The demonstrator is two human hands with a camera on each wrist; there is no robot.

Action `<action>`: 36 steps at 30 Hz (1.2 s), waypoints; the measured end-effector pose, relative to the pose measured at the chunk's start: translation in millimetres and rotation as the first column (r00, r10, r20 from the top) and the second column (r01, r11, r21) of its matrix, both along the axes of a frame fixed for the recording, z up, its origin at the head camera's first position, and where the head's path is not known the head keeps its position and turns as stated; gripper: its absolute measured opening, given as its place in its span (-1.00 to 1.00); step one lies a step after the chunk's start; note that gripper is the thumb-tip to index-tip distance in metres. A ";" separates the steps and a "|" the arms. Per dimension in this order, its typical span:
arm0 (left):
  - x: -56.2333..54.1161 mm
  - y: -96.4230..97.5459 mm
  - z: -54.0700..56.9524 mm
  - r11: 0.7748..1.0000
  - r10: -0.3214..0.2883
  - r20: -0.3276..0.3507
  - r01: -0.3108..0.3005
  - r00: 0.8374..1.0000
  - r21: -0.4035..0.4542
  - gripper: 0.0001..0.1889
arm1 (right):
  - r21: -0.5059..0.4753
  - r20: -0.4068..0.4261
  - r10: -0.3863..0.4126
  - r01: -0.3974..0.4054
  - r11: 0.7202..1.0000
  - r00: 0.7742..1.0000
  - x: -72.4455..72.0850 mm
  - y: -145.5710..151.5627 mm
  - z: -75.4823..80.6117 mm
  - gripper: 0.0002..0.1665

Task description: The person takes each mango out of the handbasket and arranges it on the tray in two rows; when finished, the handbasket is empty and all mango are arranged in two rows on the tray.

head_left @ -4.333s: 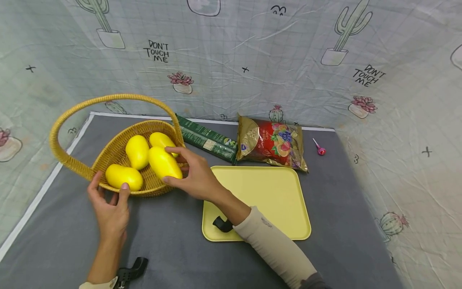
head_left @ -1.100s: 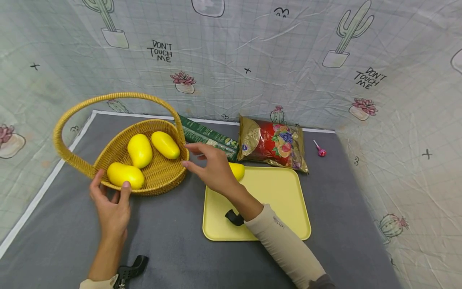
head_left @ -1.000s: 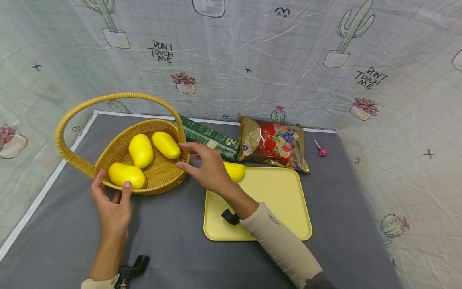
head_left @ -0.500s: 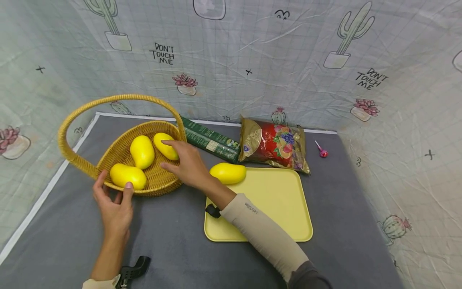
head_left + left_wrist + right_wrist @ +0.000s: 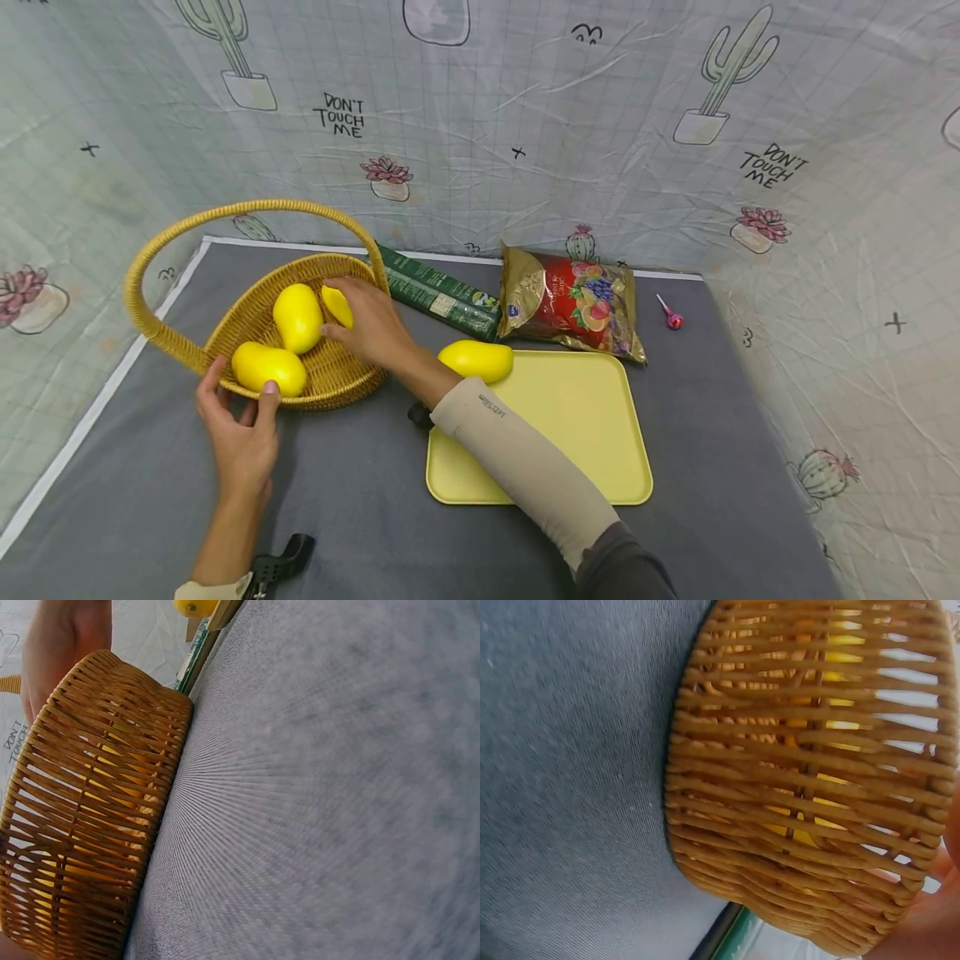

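Note:
A wicker basket (image 5: 330, 379) with an arched handle stands at the left, holding yellow mangoes. My left hand (image 5: 240, 450) grips its near-left rim, the thumb over the edge beside the front mango (image 5: 268, 369). Another mango (image 5: 297, 318) lies in the basket's middle. My right hand (image 5: 372, 327) reaches over the right rim, with fingers and thumb around a third mango (image 5: 337, 305) that it mostly covers. One more mango (image 5: 476, 361) lies on the far-left corner of a yellow tray (image 5: 570, 442). In both wrist views the woven wall hides most of the fruit.
Behind the tray lie a dark green packet (image 5: 442, 292) and a gold and red candy bag (image 5: 572, 302). A pink lollipop (image 5: 672, 318) sits at the far right. A printed cloth backdrop (image 5: 517, 108) rises behind the grey tabletop (image 5: 360, 500).
One mango has gone from the basket to the tray. My right hand has moved left over the rim and onto the right-hand mango. My left hand stays on the basket.

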State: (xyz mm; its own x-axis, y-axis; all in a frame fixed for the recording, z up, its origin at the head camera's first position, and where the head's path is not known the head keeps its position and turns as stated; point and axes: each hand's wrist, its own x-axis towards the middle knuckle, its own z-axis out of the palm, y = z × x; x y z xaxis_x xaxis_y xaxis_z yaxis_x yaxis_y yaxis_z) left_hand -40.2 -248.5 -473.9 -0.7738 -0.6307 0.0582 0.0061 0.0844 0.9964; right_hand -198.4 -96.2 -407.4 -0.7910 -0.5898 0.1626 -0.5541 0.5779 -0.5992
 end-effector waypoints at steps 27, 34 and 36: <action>0.2 1.8 1.0 1.000 0.009 0.004 -0.009 1.000 0.013 -0.23 | 0.177 -0.092 -0.014 0.031 0.984 0.996 0.1 -7.2 -2.1 -0.28; 0.1 1.1 0.7 1.000 0.006 0.006 -0.006 1.000 0.008 -0.23 | 0.032 -0.062 0.012 -0.010 0.999 0.998 8.5 5.9 -0.1 -0.30; 0.2 1.1 0.4 1.000 0.007 0.008 -0.007 1.000 0.000 -0.23 | 0.003 -0.046 0.021 -0.021 1.000 0.999 10.8 9.9 1.5 -0.30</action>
State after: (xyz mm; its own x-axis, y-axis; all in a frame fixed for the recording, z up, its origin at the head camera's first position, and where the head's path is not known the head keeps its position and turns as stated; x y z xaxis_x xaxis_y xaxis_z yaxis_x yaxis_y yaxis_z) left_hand -40.0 -247.4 -473.4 -0.7698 -0.6362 0.0517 -0.0029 0.0846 0.9964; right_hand -187.6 -86.3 -406.0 -0.7702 -0.6066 0.1973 -0.5931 0.5672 -0.5714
